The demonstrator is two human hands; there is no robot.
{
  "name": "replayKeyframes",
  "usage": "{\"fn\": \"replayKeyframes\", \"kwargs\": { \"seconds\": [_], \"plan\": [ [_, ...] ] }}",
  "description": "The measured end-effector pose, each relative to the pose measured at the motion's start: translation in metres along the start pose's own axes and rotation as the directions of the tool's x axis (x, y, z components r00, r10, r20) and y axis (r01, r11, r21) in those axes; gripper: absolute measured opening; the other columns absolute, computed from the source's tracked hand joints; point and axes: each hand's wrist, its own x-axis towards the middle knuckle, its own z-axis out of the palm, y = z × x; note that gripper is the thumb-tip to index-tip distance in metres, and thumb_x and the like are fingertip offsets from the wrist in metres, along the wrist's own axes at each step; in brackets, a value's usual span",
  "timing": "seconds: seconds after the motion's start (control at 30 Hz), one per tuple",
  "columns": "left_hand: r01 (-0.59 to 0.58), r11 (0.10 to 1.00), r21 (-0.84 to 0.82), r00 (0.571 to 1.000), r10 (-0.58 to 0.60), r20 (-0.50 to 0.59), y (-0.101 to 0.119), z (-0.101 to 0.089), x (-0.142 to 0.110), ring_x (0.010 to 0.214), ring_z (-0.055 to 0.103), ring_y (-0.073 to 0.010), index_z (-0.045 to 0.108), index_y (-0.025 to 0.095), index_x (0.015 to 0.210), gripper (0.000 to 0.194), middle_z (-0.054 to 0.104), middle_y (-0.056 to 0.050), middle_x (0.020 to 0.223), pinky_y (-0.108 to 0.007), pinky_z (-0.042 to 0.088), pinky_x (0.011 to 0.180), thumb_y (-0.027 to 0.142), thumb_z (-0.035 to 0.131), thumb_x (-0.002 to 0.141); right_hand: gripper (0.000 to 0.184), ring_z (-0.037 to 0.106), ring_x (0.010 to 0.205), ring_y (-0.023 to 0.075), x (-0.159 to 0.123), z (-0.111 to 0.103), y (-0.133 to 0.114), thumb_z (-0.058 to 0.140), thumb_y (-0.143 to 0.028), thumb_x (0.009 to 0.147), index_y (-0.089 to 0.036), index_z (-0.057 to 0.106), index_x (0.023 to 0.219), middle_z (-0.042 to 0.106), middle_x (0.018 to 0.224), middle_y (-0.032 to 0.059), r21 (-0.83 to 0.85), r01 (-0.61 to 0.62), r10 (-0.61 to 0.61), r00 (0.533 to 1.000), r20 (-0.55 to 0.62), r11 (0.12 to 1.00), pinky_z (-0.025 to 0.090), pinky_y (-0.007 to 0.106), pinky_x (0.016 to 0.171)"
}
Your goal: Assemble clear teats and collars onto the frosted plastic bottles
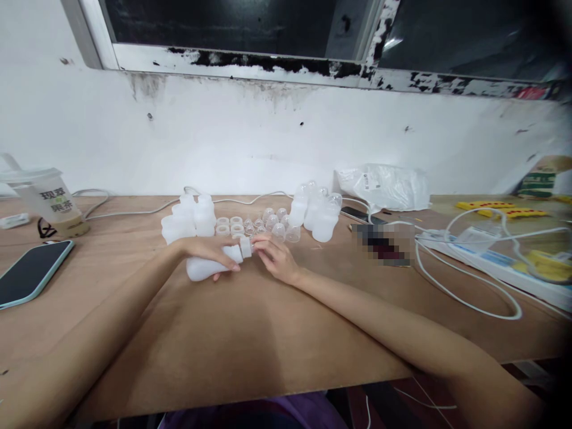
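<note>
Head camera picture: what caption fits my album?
Left hand grips a white bottle while right hand touches its cap.

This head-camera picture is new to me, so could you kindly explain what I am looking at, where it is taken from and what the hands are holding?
There is no machine here: a person works with two bare hands, and a camera worn on the head looks forward and down at them, so the arms reach in from the bottom. The left hand grips a white plastic bottle lying on its side on the brown wooden table. The right hand has its fingers at the bottle's white cap. Behind the hands stand more white plastic bottles, small white rings and clear plastic domes. At the left lie a dark smartphone in a pale blue case and a plastic drink cup; at the right, a white power strip with white cables.
</note>
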Motion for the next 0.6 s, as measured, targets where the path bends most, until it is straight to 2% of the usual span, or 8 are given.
{"fn": "replayKeyframes", "kwargs": {
  "seconds": [0.07,0.1,0.17,0.2,0.27,0.33,0.43,0.6],
  "plan": [
    [-0.028,0.998,-0.047,0.991,0.034,0.132,0.000,-0.007,-0.006,0.065,0.058,-0.0142,0.049,0.020,0.090,0.041,0.061,-0.001,0.076,-0.026,0.043,0.061,0.049,0.054,0.062,0.014,0.048,0.095,0.0143,0.000,-0.001,0.000,0.035,-0.012,0.080,-0.021,0.044,0.086,0.051,0.095,0.0055,-0.037,0.005,-0.006,1.000,-0.031,0.999,0.040,0.032,0.082],
    [-0.067,0.997,-0.038,0.989,0.071,0.132,0.000,-0.011,-0.008,0.071,0.057,-0.0148,0.050,0.020,0.089,0.039,0.061,-0.001,0.079,-0.026,0.042,0.065,0.048,0.053,0.063,0.013,0.048,0.095,0.0146,0.000,-0.001,0.000,0.036,-0.013,0.080,-0.021,0.044,0.087,0.050,0.095,0.0061,-0.045,-0.002,0.001,0.999,-0.032,0.999,0.041,0.032,0.081],
    [-0.125,0.988,0.086,0.991,0.129,-0.043,0.001,-0.018,-0.010,0.079,0.054,-0.0158,0.053,0.020,0.087,0.038,0.059,0.000,0.083,-0.025,0.039,0.069,0.049,0.052,0.062,0.012,0.047,0.094,0.0153,0.001,-0.001,0.000,0.039,-0.017,0.079,-0.020,0.043,0.091,0.049,0.096,0.0072,-0.037,-0.026,0.026,1.000,-0.005,0.999,0.042,0.031,0.079],
    [-0.119,0.978,0.169,0.980,0.144,-0.140,0.001,-0.022,-0.011,0.081,0.053,-0.0163,0.053,0.019,0.086,0.039,0.059,0.000,0.084,-0.025,0.039,0.069,0.050,0.052,0.062,0.014,0.047,0.094,0.0156,0.001,-0.001,-0.001,0.040,-0.019,0.079,-0.020,0.042,0.093,0.048,0.097,0.0077,-0.028,-0.038,0.038,0.999,0.014,0.999,0.042,0.032,0.079],
    [-0.041,0.951,0.306,0.948,0.133,-0.289,0.002,-0.028,-0.015,0.081,0.052,-0.0169,0.054,0.019,0.088,0.044,0.058,0.000,0.087,-0.024,0.038,0.067,0.053,0.051,0.061,0.018,0.047,0.095,0.0160,0.002,0.000,-0.001,0.040,-0.020,0.079,-0.020,0.040,0.097,0.047,0.098,0.0083,-0.014,-0.046,0.046,0.998,0.053,0.999,0.043,0.032,0.078],
    [0.055,0.922,0.384,0.914,0.109,-0.392,0.001,-0.034,-0.020,0.081,0.051,-0.0176,0.053,0.019,0.091,0.047,0.057,-0.001,0.090,-0.024,0.037,0.066,0.054,0.051,0.059,0.020,0.046,0.096,0.0162,0.002,0.000,-0.002,0.040,-0.020,0.079,-0.020,0.039,0.099,0.047,0.100,0.0086,-0.014,-0.039,0.040,0.996,0.079,0.999,0.042,0.032,0.079],
    [0.139,0.877,0.460,0.886,0.097,-0.453,-0.002,-0.041,-0.028,0.082,0.050,-0.0184,0.053,0.021,0.090,0.044,0.057,-0.001,0.093,-0.023,0.036,0.064,0.052,0.052,0.059,0.021,0.046,0.097,0.0160,0.001,0.000,-0.003,0.040,-0.020,0.079,-0.019,0.039,0.100,0.047,0.101,0.0085,-0.037,-0.009,0.013,0.993,0.114,0.999,0.042,0.032,0.081],
    [0.148,0.839,0.524,0.893,0.115,-0.436,-0.010,-0.046,-0.028,0.081,0.050,-0.0171,0.052,0.021,0.084,0.031,0.057,0.000,0.089,-0.023,0.035,0.065,0.045,0.048,0.065,0.024,0.047,0.097,0.0163,0.002,0.000,-0.007,0.039,-0.021,0.080,-0.019,0.041,0.103,0.047,0.105,0.0090,-0.086,0.024,-0.006,0.981,0.195,0.996,0.042,0.031,0.080]
  ]
}}
